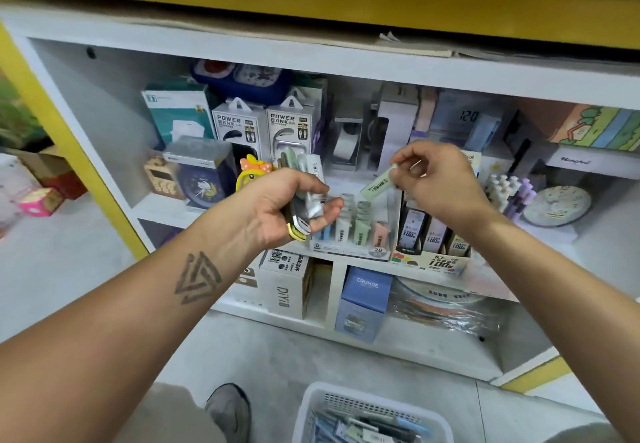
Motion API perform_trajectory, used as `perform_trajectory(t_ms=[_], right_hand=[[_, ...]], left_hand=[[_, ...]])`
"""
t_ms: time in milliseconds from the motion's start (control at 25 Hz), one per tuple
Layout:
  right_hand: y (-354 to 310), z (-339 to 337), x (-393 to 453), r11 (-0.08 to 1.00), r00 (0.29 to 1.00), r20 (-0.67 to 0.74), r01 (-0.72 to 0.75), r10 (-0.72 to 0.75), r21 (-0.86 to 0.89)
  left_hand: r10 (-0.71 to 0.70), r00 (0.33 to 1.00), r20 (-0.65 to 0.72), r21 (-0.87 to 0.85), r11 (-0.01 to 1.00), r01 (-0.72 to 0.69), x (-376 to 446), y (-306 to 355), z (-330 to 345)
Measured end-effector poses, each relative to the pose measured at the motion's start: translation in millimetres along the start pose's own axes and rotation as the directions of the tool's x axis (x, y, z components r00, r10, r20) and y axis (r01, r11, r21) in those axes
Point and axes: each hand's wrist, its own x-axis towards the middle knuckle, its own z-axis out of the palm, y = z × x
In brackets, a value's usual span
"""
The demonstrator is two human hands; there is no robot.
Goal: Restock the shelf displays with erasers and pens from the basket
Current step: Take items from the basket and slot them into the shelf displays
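My left hand point(287, 207) grips a bundle of long erasers point(306, 186) in pale green, white and grey, held upright in front of the shelf. My right hand point(436, 179) pinches one pale green eraser point(378, 184) by its upper end, tilted down toward the clear eraser display box point(356, 231) on the middle shelf. That box holds several upright erasers in blue, white, green and pink. At the bottom of the view stands a white plastic basket point(374, 404) with more pens and erasers inside.
A lead-refill display point(433, 238) stands right of the eraser box. Power bank boxes point(266, 127), an alarm clock point(204, 179) and a tape dispenser point(346, 144) fill the shelf behind. Boxes point(363, 300) sit on the lower shelf. My shoe point(230, 408) is left of the basket.
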Motion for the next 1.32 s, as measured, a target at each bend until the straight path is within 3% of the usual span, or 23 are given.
perform_trajectory(t_ms=[120,200,440,640,880,960,1000,1040,1080,1160,1320], right_hand=[[1,9,8,0.930,0.974,-0.003,0.213,-0.224,-0.300],[3,19,9,0.871,0.955,0.064,0.290,-0.289,-0.396],[14,45,13,0.848,0.957,0.241,0.259,-0.161,-0.462],[14,46,15,0.861,0.960,0.246,0.234,-0.132,-0.452],[6,49,14,0.739,0.918,0.389,0.313,-0.075,-0.597],[-4,43,11,0.896,0.962,0.266,0.174,-0.065,-0.408],[-10,38,9,0.981,0.976,0.216,0.029,0.014,-0.192],[-17,33,5,0.989,0.961,0.248,-0.136,0.120,0.049],[-23,28,1,0.939,0.925,0.328,-0.271,0.194,0.211],[-26,18,-7,0.854,0.869,0.438,-0.396,0.231,0.337],[-18,-11,-15,0.761,0.894,0.334,-0.433,0.297,0.482]], left_hand=[[-0.020,1.000,-0.009,0.037,0.999,0.020,2,1,-3],[-0.033,0.999,-0.003,0.066,0.997,0.033,2,0,-3],[-0.040,0.999,0.007,0.089,0.995,0.039,1,0,-7],[-0.053,0.998,0.024,0.111,0.993,0.050,-1,0,-9],[-0.059,0.996,0.065,0.173,0.984,0.047,-1,-2,-7],[-0.055,0.995,0.081,0.211,0.977,0.037,0,-4,-2],[-0.047,0.995,0.085,0.231,0.973,0.026,1,-5,1],[-0.034,0.996,0.087,0.249,0.969,0.011,1,-7,5],[-0.019,0.996,0.090,0.262,0.965,-0.005,1,-8,10],[0.011,0.994,0.106,0.265,0.964,-0.039,2,-12,22],[0.016,0.985,0.174,0.179,0.983,-0.047,4,-21,50]])
